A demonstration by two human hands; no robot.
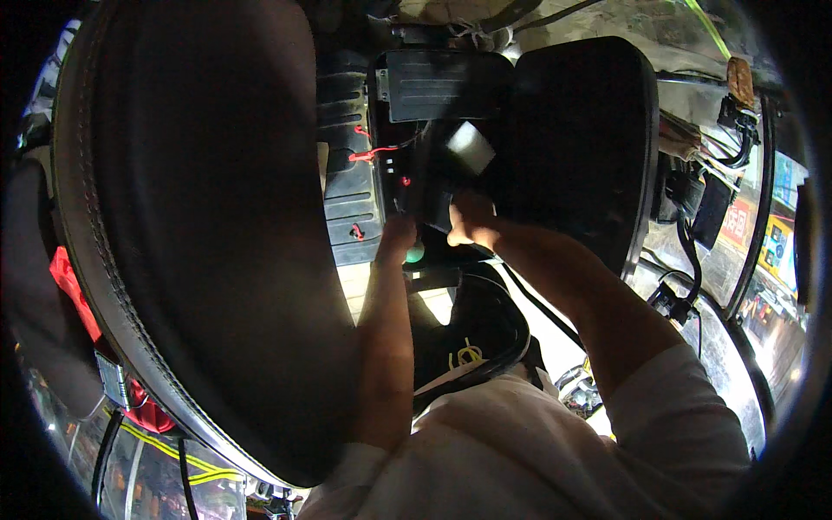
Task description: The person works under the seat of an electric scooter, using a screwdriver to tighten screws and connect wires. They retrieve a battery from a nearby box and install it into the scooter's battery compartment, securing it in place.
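In the head view, my left hand (399, 234) is curled at the front of a black housing (442, 82), beside a small green object (414, 253); whether it holds that is unclear. My right hand (468, 221) is closed at the housing's dark lower right part, its grip hidden in shadow. Red-ended leads (362, 156) lie over a ribbed black battery-like block (347, 199) to the left. A pale square patch (471, 147) shows on the housing, along with a small red spot (406, 181).
A large black padded seat (191, 217) fills the left. A black cushion-like panel (581, 139) stands at the right. Beyond it are cables and black fittings (711, 199) on a frame. Below my hands is a black tray (468, 321) with yellow cord. A red cloth (74, 290) shows at far left.
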